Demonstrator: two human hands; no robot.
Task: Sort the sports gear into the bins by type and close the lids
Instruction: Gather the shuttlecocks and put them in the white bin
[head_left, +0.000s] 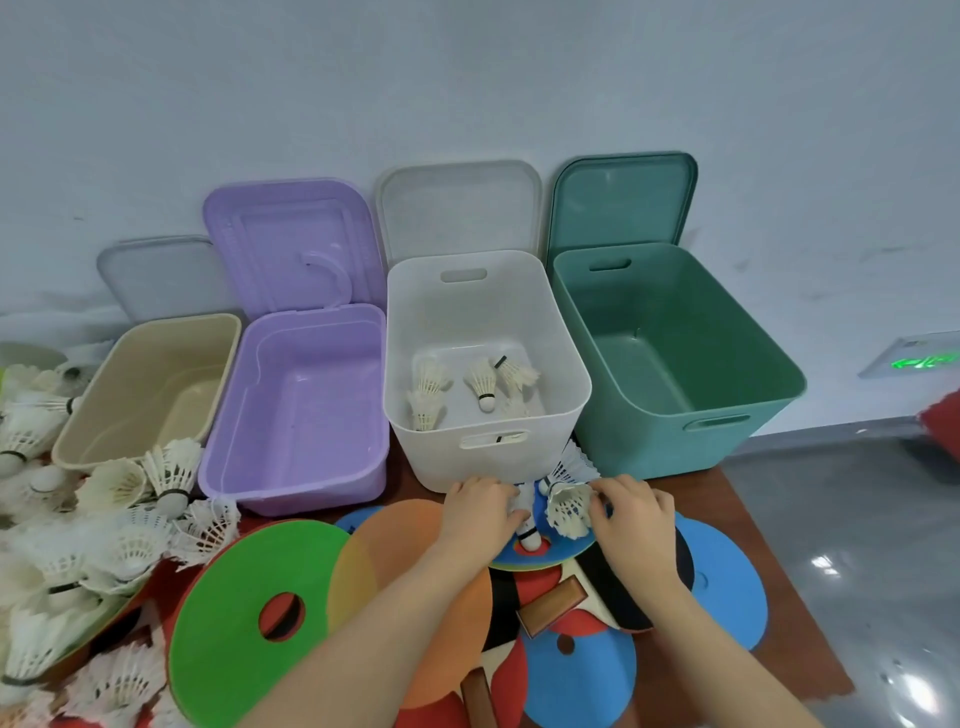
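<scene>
Four open bins stand in a row against the wall: beige (72, 447), purple (228, 467), white (571, 405) and teal (779, 395). Several shuttlecocks (480, 382) lie in the white bin; the other three hold nothing. Just in front of the white bin, my left hand (480, 512) is closed on a shuttlecock (530, 538) with its cork pointing toward me. My right hand (631, 512) grips another shuttlecock (569, 509) by its feathers. Flat foam discs, green (234, 587), orange (415, 545) and blue (727, 587), overlap on the table with a table tennis paddle (582, 597).
A heap of loose shuttlecocks (104, 545) covers the table's left side. The bins' lids lean on the wall behind them: grey (156, 275), purple (291, 244), white (457, 208), teal (623, 202). The table's right edge (789, 597) drops to a grey floor.
</scene>
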